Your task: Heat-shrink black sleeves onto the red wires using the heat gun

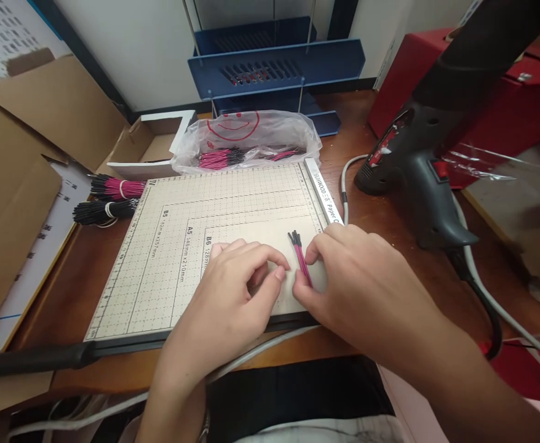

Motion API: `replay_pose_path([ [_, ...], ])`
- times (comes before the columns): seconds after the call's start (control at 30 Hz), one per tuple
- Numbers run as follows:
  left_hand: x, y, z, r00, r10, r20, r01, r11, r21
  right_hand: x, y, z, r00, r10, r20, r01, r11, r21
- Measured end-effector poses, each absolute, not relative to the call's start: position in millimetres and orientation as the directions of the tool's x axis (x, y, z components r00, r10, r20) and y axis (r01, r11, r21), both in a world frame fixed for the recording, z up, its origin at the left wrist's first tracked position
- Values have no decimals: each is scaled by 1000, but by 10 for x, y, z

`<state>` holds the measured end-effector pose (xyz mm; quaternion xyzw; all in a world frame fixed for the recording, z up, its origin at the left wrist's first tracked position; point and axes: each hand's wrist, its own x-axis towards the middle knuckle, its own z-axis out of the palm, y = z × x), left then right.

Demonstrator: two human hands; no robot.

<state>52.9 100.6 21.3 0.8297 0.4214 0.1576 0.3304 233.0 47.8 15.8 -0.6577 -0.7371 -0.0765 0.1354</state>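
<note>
Fingers of the right hand (362, 277) pinch a small bunch of pink-and-black wires (300, 257), laying it flat on the paper cutter (168, 246), seemingly to keep the ends even. The left hand (233, 289), fingers curled, rests just beside, thumb near the wires. Printed grid marks read B5, A5 and B6; the ruler edge reads "Paper C…". Tied wire bundles (108, 200) and a smiley-printed bag (246, 138) lie beyond on the bench (381, 221).

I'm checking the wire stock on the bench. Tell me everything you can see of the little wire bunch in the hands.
The wire bunch is a few thin pink wires with black tips, lying slanted on the gridded cutting board, tips pointing away. The right hand pinches its near end; the left hand rests beside it, fingertips just short of it.
</note>
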Motion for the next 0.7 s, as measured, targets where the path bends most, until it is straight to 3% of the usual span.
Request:
replay_pose_path([
  [0.1, 517, 997, 213, 583, 812, -25, 599, -409, 689, 2393, 591, 260, -108, 966, 234, 993, 116, -21],
  [0.27, 518, 1006, 185, 569, 823, 7, 586, -411, 698, 2404, 763, 516, -10, 998, -67, 1000, 12, 29],
  [0.37, 529, 1023, 159, 559, 829, 28, 555, -399, 730, 2401, 809, 575, 18, 995, -98, 1000, -18, 8],
  [0.57, 564, 1000, 133, 503, 858, 105, 492, -384, 781, 2433, 789, 485, 127, 991, -38, 899, -131, -419],
  [0.7, 653, 931, 129, 422, 897, 128, 426, -321, 846, 2387, 730, 440, 132, 991, -4, 735, -100, -670],
])
